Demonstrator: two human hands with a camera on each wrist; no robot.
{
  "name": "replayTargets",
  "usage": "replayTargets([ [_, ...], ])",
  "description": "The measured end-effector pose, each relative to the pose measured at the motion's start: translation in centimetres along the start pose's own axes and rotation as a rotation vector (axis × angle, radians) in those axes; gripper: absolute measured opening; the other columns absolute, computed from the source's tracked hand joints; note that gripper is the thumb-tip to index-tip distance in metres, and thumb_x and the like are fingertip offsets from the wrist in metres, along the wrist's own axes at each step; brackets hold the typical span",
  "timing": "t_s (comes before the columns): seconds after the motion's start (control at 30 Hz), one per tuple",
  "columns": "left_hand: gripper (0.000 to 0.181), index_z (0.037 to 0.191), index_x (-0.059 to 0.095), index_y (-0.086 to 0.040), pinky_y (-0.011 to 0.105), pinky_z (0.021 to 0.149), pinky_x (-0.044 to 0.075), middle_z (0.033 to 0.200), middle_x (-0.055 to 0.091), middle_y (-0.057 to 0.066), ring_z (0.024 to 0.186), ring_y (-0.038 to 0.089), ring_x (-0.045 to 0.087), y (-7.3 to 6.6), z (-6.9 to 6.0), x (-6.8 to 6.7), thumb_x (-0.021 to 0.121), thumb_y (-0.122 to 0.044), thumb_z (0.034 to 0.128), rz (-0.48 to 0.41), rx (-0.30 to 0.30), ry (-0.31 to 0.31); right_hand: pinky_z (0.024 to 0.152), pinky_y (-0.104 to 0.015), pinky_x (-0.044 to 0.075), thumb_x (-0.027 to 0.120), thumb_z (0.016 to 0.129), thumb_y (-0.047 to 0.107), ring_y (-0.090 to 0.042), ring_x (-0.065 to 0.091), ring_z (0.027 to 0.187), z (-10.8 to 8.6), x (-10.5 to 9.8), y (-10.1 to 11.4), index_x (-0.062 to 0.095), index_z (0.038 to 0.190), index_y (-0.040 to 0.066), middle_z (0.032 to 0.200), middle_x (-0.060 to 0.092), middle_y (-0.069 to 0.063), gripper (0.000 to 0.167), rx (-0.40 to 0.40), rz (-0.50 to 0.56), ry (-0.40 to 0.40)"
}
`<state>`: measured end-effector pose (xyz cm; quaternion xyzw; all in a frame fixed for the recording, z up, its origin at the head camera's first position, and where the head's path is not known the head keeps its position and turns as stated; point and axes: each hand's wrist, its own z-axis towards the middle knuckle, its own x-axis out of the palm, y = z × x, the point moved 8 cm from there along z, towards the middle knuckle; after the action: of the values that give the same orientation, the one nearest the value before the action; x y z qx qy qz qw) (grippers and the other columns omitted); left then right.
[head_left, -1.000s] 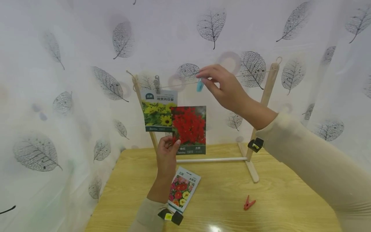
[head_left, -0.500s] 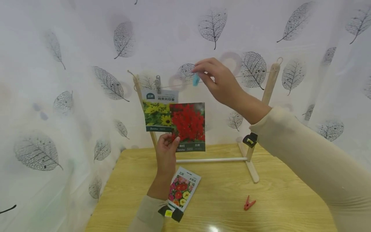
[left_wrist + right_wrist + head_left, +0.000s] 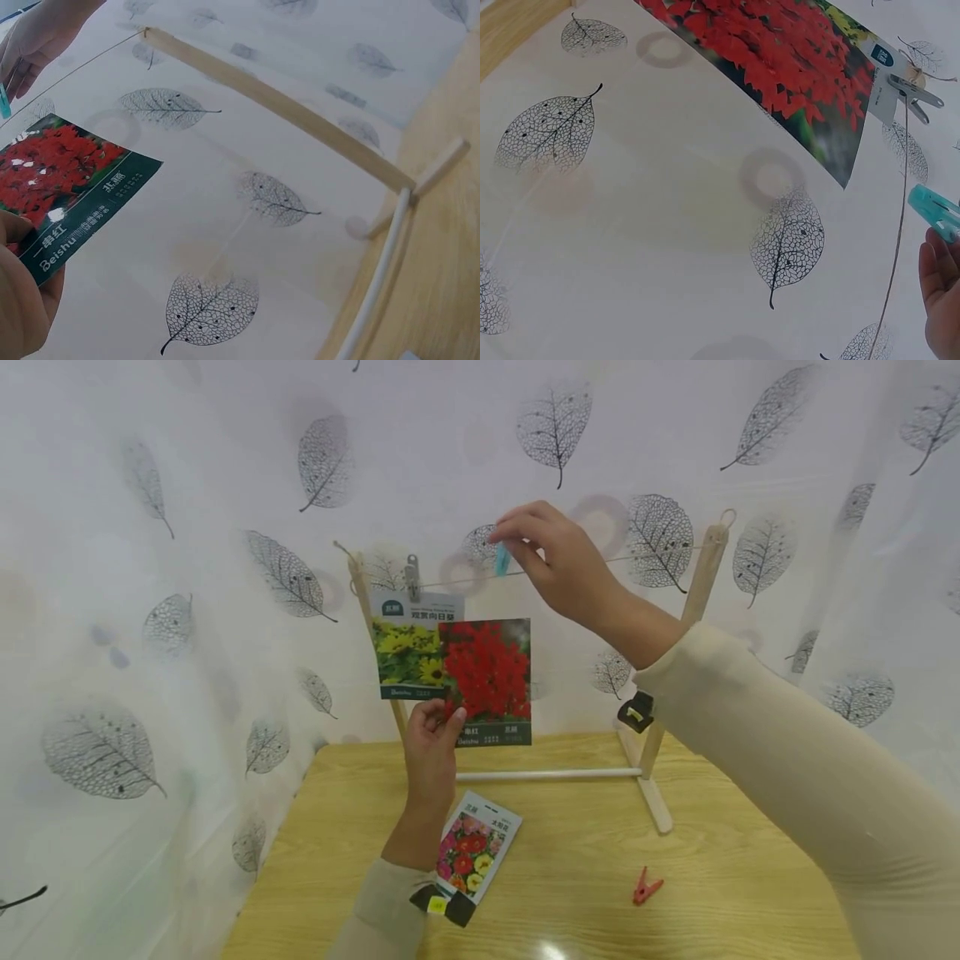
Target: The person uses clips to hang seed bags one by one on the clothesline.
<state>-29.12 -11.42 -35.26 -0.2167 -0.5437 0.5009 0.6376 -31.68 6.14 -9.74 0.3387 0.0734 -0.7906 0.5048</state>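
Note:
My left hand (image 3: 433, 756) pinches the lower left corner of a seed packet with red flowers (image 3: 487, 672), thumb in front. The packet is upright, just below the string (image 3: 457, 582), and overlaps a hanging sunflower seed packet (image 3: 408, 647). A grey clothespin (image 3: 412, 578) holds that sunflower packet on the string. My right hand (image 3: 558, 556) pinches a light blue clothespin (image 3: 502, 560) at the string's height, above the red packet. In the right wrist view the blue clothespin (image 3: 936, 210) appears beside the string, apart from the red packet.
A wooden stand with a right post (image 3: 701, 577) and a white crossbar (image 3: 547, 774) carries the string. On the table (image 3: 570, 860) lie another flower seed packet (image 3: 480, 847), partly behind the left forearm, and a red clothespin (image 3: 647, 887). A leaf-print curtain (image 3: 225, 460) hangs behind.
My right hand has moved left and slightly up with the blue clothespin. The red-flower packet has risen a little in my left hand, nearer the string.

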Motion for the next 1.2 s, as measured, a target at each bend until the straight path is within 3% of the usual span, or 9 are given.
replayTargets([
  [0.23, 0.022, 0.108, 0.055, -0.006, 0.018, 0.082, 0.055, 0.096, 0.063, 0.0, 0.089, 0.009, 0.063, -0.2, 0.4, 0.4, 0.066, 0.006, 0.0926, 0.029, 0.003, -0.011, 0.097, -0.036, 0.052, 0.053, 0.105, 0.012, -0.021, 0.06, 0.113, 0.6, 0.2, 0.0, 0.072, 0.116, 0.009, 0.123, 0.066, -0.008, 0.022, 0.021, -0.02, 0.027],
  [0.53, 0.022, 0.109, 0.055, -0.005, 0.02, 0.084, 0.056, 0.1, 0.064, 0.002, 0.095, 0.011, 0.065, -0.5, 0.5, 1.0, 0.067, 0.004, 0.0933, 0.031, -0.005, -0.007, 0.095, -0.033, 0.052, 0.054, 0.104, 0.01, -0.019, 0.063, 0.104, 0.9, 0.0, -0.9, 0.072, 0.113, 0.008, 0.118, 0.07, -0.007, 0.02, 0.126, 0.045, 0.025],
  [0.87, 0.023, 0.112, 0.054, -0.004, 0.019, 0.086, 0.056, 0.103, 0.063, 0.002, 0.098, 0.011, 0.065, -0.3, 0.8, 1.1, 0.065, 0.005, 0.0943, 0.047, -0.028, -0.008, 0.097, -0.033, 0.051, 0.057, 0.104, 0.013, -0.017, 0.065, 0.107, 1.1, 0.4, -1.6, 0.073, 0.112, 0.01, 0.119, 0.07, -0.005, 0.018, 0.176, 0.061, 0.053],
  [1.2, 0.021, 0.11, 0.054, -0.004, 0.02, 0.087, 0.056, 0.104, 0.065, 0.003, 0.098, 0.011, 0.066, -0.7, 0.8, 1.2, 0.065, 0.005, 0.0942, 0.036, -0.013, -0.003, 0.096, -0.034, 0.051, 0.058, 0.103, 0.013, -0.016, 0.065, 0.109, 0.9, 1.1, -1.5, 0.073, 0.112, 0.011, 0.12, 0.071, -0.003, 0.018, 0.205, 0.097, 0.094],
])
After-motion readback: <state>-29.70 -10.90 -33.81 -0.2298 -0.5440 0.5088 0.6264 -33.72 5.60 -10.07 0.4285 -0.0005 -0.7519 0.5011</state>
